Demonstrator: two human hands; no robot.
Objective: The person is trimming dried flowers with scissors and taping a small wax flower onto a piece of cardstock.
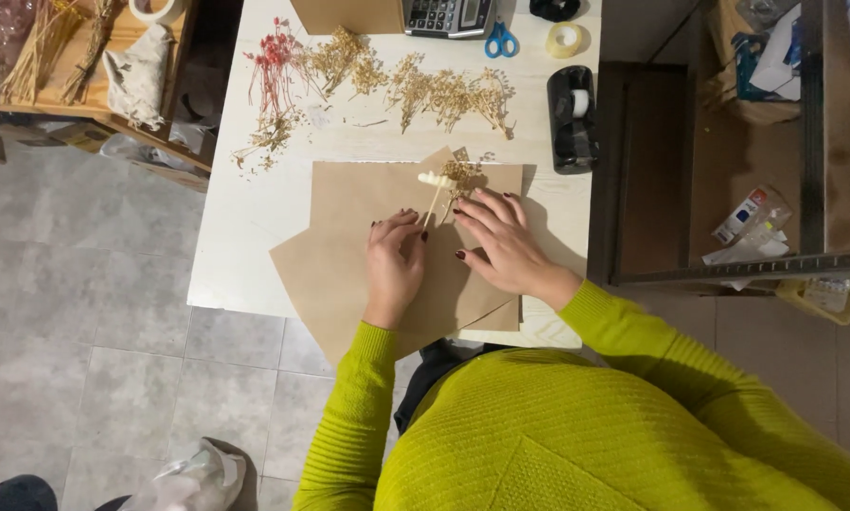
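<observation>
Person in a bright yellow-green sweater is standing at a white table, looking straight down at both hands. There's a stack of brown paper sheets laid out in front of them, and a small bunch of dried flowers sits near the top edge of the paper, pale stems pointing down toward the hands.

The left hand rests on the paper with its fingers curled loosely together, fingertips right by the lower ends of the stems. Can't really tell if it's pinching a stem or just touching. The right hand lies flat on the paper just beside the bunch, fingers spread apart, not clamped on anything.

Further up the table there's a row of beige dried sprigs and a red bunch off to the left. A black tape dispenser sits at the right edge, with a roll of tape, blue scissors and a calculator along the far side.
</observation>
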